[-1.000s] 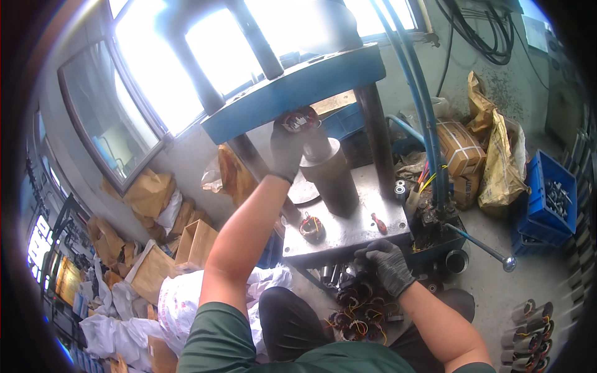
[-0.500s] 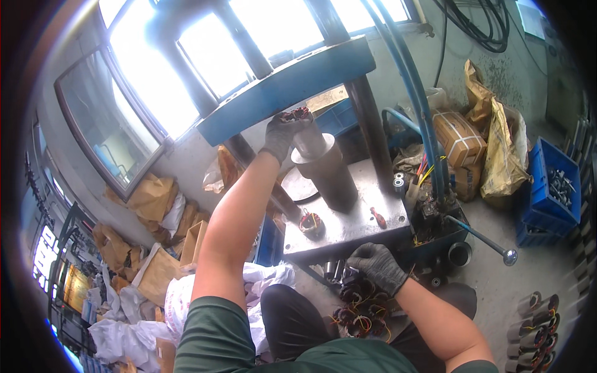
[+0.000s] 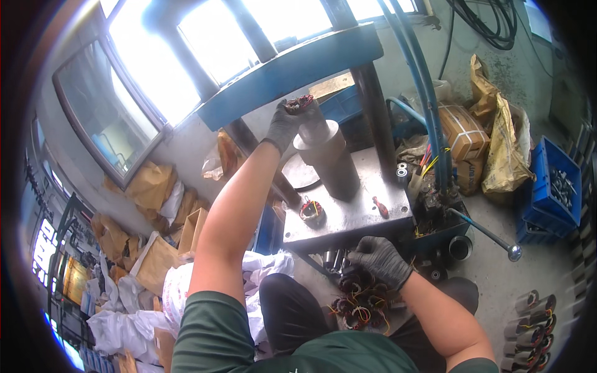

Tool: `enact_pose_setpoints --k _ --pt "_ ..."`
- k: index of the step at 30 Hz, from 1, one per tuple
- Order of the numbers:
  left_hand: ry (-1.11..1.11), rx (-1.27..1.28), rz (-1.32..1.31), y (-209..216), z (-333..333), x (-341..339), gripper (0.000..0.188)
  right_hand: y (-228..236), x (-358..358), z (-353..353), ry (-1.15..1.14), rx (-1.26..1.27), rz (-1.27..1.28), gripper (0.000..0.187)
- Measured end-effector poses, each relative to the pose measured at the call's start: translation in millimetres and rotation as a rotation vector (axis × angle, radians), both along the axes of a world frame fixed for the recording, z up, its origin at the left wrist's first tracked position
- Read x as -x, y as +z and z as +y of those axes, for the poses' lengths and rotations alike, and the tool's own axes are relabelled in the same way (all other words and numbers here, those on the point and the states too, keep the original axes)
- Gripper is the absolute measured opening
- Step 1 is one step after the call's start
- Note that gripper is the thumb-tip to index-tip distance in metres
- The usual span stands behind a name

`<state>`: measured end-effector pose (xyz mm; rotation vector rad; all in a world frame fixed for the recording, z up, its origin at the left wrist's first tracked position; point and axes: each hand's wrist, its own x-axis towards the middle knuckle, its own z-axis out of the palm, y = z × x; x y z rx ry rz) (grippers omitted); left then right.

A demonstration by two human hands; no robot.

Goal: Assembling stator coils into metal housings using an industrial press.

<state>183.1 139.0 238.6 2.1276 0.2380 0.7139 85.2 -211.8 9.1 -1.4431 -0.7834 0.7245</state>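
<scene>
My left hand [image 3: 284,126], in a dark glove, is raised under the press's blue crossbeam [image 3: 298,65]. Its fingers are closed around a metal motor housing [image 3: 313,117] with red and dark wires at its top. That housing stands upright on a thick steel post [image 3: 331,163] with a pale collar. Low in front of the press plate, my gloved right hand [image 3: 380,260] has curled fingers; what they hold, if anything, is hidden. Beside and below it lie metal cylinders and several wound stators [image 3: 359,304] with coloured wires.
On the press's steel plate [image 3: 373,180] sit a wound stator [image 3: 312,212] and a red-handled screwdriver [image 3: 380,207]. A ball-ended lever [image 3: 485,234] sticks out at the right. Blue crates [image 3: 553,186] hold metal parts. Stacked motor housings [image 3: 528,329] stand lower right; white sacks [image 3: 134,329] lie left.
The view has shifted slightly. My left hand still grips the motor housing on the post, with its fingers a little changed. My right hand stays low, turned slightly with its fingers still curled.
</scene>
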Motion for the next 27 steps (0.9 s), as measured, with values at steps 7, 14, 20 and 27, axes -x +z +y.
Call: enact_pose_setpoints --k 7,14,20,27 --pt "0.141 0.257 -0.056 -30 14 74 0.108 11 0 -9 0.02 -0.038 0.169 0.018" --pt "-0.128 0.4 -0.075 -141 -1 263 0.052 32 -7 -31 -0.117 0.049 0.055 0.016" --pt "0.242 0.455 0.177 -324 -38 439 0.054 18 -4 -55 -0.125 0.058 0.021 0.023" --pt "0.353 0.458 0.792 -506 -115 570 0.055 15 1 -71 -0.083 0.147 -0.105 0.027"
